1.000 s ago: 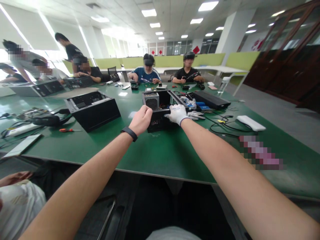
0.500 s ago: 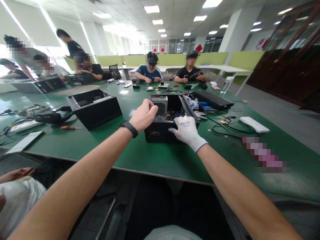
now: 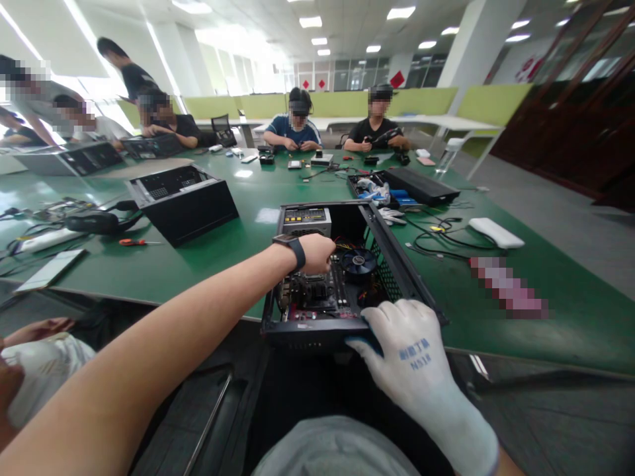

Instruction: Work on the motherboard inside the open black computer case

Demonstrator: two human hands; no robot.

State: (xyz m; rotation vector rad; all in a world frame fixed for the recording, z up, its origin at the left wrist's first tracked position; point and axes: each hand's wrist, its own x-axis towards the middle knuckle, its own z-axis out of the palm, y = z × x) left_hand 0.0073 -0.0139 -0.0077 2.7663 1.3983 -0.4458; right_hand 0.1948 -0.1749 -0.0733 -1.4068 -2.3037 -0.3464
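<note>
An open black computer case (image 3: 307,325) lies at the front edge of the green table, with a power supply (image 3: 306,218) at its back left and a round black fan (image 3: 359,262) inside. My left hand (image 3: 317,253), bare with a dark wristband, reaches over the case with its fingers curled in; what they hold, if anything, is hidden. Gripping the near right rim of the case is my right hand (image 3: 404,337), in a white glove, thumb outside and fingers over the edge.
A second black case (image 3: 191,211) stands to the left, near an orange screwdriver (image 3: 133,242). To the right lie cables, a white power bank-like block (image 3: 496,233) and a black tray (image 3: 421,187) by gloves. Several people sit or stand beyond the table.
The open case has come towards me, to the table's front edge, and tilted so its inside shows. My right hand moved back with it; my left hand shifted right, over the interior.
</note>
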